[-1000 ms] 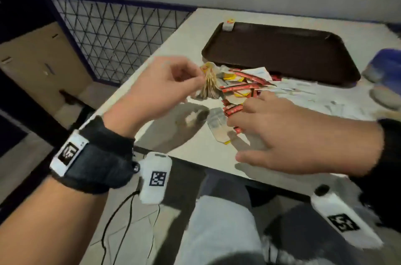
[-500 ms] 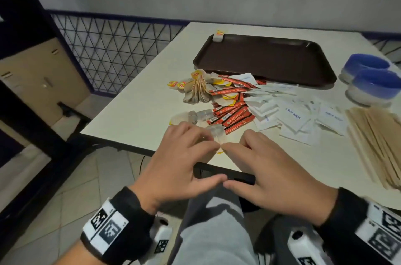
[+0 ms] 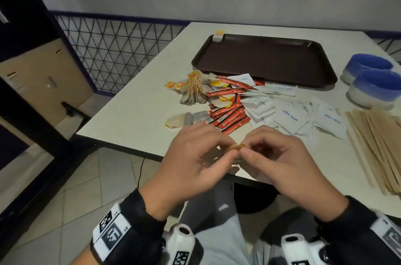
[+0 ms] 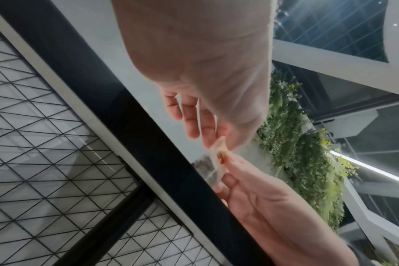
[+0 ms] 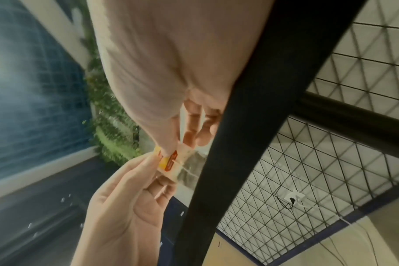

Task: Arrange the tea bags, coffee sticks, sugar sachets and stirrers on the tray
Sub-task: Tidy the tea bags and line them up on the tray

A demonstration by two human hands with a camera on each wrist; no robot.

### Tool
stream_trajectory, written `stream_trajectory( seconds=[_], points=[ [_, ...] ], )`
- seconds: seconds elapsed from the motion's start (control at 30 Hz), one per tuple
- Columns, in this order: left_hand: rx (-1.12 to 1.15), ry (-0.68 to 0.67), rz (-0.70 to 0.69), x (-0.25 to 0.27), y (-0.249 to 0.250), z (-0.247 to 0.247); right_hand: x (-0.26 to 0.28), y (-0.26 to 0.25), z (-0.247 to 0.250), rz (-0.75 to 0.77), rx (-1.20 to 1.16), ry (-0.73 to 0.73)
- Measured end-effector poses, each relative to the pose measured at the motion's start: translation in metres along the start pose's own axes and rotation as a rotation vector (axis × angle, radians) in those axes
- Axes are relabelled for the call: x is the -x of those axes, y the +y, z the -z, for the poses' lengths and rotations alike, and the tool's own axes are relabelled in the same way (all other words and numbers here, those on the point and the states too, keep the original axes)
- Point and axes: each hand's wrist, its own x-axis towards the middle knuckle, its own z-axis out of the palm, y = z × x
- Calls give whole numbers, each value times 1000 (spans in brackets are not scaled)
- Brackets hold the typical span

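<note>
Head view: I'm seeing both hands meeting over the table's near edge, left hand and right hand each pinching the same tea bag between thumb and fingertips. Beyond them, the brown tray is carrying just one tea bag at its far left corner. Coffee sticks, sugar sachets and stirrers are lying on the table, two blue bowls sitting beside the tray; I can't see inside them.

Tea bag mostly hidden between pinching fingers — stirrers cut off at the right edge
</note>
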Motion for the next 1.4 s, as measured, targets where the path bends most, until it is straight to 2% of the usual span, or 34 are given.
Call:
stream_trajectory(
  seconds=[0.1, 0.17, 0.23, 0.33, 0.5, 0.8, 1.1, 1.27, 1.4],
  points=[
    [25, 45, 58, -11, -7, 6, -2, 1, 5, -113, -196, 77],
    [-91, 58, 109, -15, -21, 13, -3, 2, 9, -203, -371, 130],
    [-251, -5, 173, -16, -37, 18, -3, 3, 12, -245, -503, 156],
    [-314, -90, 259, -12, -46, 18, -2, 3, 15, -273, -568, 168],
    [-388, -139, 283, -13, -43, 15, -1, 6, 16, -276, -585, 154],
    [-416, -73, 129, 12, -37, 14, -3, 6, 15, -279, -580, 149],
    [-394, -141, -82, 35, -27, 16, -1, 8, 15, -258, -585, 136],
    [-336, -119, -139, 42, -19, 18, -1, 8, 15, -256, -569, 139],
    [-247, -25, -127, 41, -18, 18, -2, 10, 16, -245, -560, 129]
  ],
)
